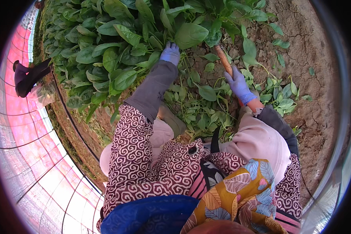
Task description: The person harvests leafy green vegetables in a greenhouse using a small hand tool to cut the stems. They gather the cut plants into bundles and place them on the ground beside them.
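My left hand, in a blue glove, is at the base of leafy green plants that look like spinach; leaves cover its fingertips, so its grip is hard to see. My right hand, also gloved, is closed around the wooden handle of a tool. The tool's far end is hidden under the leaves at the upper middle. Between my hands lie cracked soil and loose stems.
Cut leaves lie heaped between my boots, with another small pile to the right. Bare cracked soil runs along the right side. A dark hose or cord and pinkish sheeting are at the left.
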Demonstrator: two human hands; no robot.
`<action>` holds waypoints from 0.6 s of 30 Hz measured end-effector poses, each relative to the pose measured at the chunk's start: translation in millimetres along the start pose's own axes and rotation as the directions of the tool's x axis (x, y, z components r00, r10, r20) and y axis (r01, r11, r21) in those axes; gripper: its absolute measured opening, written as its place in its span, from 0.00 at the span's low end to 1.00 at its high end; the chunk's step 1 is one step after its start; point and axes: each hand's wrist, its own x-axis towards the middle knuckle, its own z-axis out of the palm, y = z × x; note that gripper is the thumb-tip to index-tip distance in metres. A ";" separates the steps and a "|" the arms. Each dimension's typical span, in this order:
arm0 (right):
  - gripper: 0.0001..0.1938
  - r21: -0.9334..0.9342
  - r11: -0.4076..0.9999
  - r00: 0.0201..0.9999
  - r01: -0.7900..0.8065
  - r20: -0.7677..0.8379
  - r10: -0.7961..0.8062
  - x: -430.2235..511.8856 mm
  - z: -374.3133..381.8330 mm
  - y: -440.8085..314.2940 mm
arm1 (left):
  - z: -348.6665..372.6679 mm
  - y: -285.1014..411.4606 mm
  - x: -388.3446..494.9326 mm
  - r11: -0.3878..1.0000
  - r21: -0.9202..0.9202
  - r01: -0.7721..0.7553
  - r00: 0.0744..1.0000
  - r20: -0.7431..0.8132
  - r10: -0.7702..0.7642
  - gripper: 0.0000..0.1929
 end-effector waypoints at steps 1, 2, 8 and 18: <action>0.16 -0.012 1.000 1.000 -0.012 -0.008 0.012 7.0 -0.1 -5.1 | -0.2 -2.3 4.8 0.999 0.033 -0.013 0.999 -0.036 0.015 0.20; 0.16 -0.024 0.999 1.000 -0.026 -0.016 0.026 12.9 1.9 -9.8 | 0.7 -4.1 10.0 0.997 0.066 -0.028 0.997 -0.072 0.033 0.19; 0.16 -0.066 0.993 0.993 0.095 -0.071 -0.099 50.8 27.1 -25.9 | 18.3 -30.4 45.4 0.987 -0.044 0.157 0.985 0.074 -0.153 0.24; 0.16 -0.197 0.957 0.966 0.212 -0.107 -0.236 90.8 67.7 -21.7 | 11.2 -47.6 57.7 0.993 0.057 0.102 0.957 0.267 -0.113 0.22</action>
